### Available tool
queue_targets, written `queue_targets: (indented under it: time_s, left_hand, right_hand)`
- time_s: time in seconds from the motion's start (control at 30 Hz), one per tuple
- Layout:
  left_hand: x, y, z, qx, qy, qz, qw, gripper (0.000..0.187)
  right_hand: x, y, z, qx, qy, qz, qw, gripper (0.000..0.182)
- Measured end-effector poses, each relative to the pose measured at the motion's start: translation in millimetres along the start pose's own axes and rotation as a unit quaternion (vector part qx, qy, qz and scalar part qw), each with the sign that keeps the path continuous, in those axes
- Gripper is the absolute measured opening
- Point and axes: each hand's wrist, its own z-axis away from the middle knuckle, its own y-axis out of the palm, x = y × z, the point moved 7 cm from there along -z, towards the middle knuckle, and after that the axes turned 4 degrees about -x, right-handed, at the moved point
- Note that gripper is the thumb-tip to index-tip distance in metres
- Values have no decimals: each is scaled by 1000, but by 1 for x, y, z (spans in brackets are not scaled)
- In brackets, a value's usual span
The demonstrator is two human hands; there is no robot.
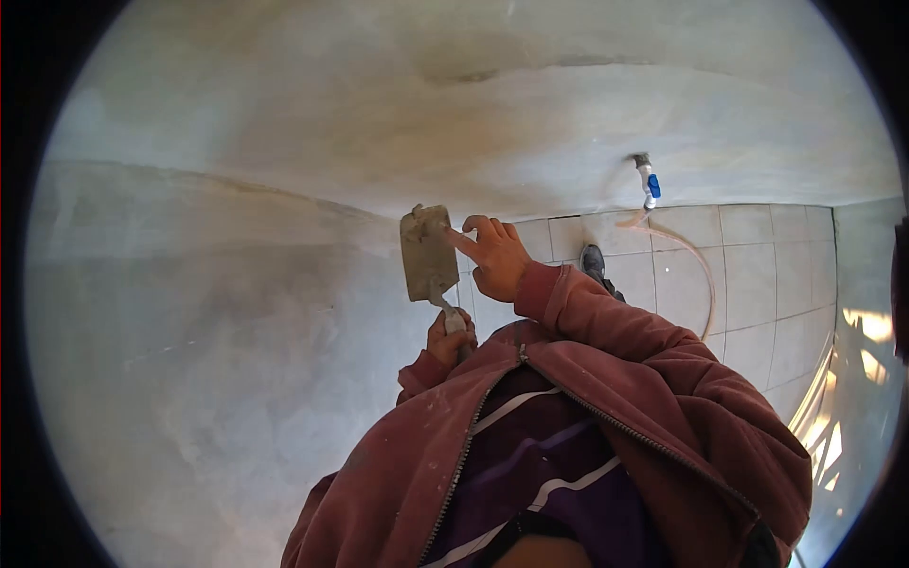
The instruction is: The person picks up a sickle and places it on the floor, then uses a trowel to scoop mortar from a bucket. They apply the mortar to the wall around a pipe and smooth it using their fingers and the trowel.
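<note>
My left hand (447, 341) grips the handle of a plaster-caked trowel (427, 254), whose blade points up against the grey plastered wall (218, 312). My right hand (494, 256) reaches in from the right in a maroon sleeve. Its outstretched fingertips rest on the blade's right edge, and the fingers do not close around it. The trowel sits near the corner where two plastered wall faces meet.
A tap with a blue handle (649, 184) sticks out of the far wall, with a pale hose (699, 275) curving down over the tiled floor (757, 284). A dark shoe (594, 264) stands on the tiles. Sunlight falls at the right edge.
</note>
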Motion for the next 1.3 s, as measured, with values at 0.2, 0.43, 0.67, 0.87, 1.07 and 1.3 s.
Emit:
queue_targets:
  time_s: [0.2, 0.43, 0.67, 0.87, 1.07, 1.3]
  left_hand:
    - [-4, 8, 2, 24, 17, -1, 1000, 24]
    - [-7, 13, 4, 45, 29, -7, 999, 23]
    - [-4, 11, 4, 58, 15, -22, 998, 24]
    - [-2, 10, 1, 53, 13, -26, 998, 24]
    - [-1, 8, 1, 67, 26, -75, 995, 27]
    - [-1, 9, -2, 19, -10, 9, 1000, 28]
  right_hand:
    - [8, 3, -12, 39, 2, 43, 998, 65]
    - [14, 1, -16, 11, -18, 62, 998, 65]
    - [14, 1, -17, 20, -16, 88, 996, 61]
    - [14, 5, -11, 2, -74, 107, 992, 53]
    - [-16, -3, 18, -8, 14, -3, 1000, 36]
    - [-72, 35, 52, 71, 342, -566, 746, 44]
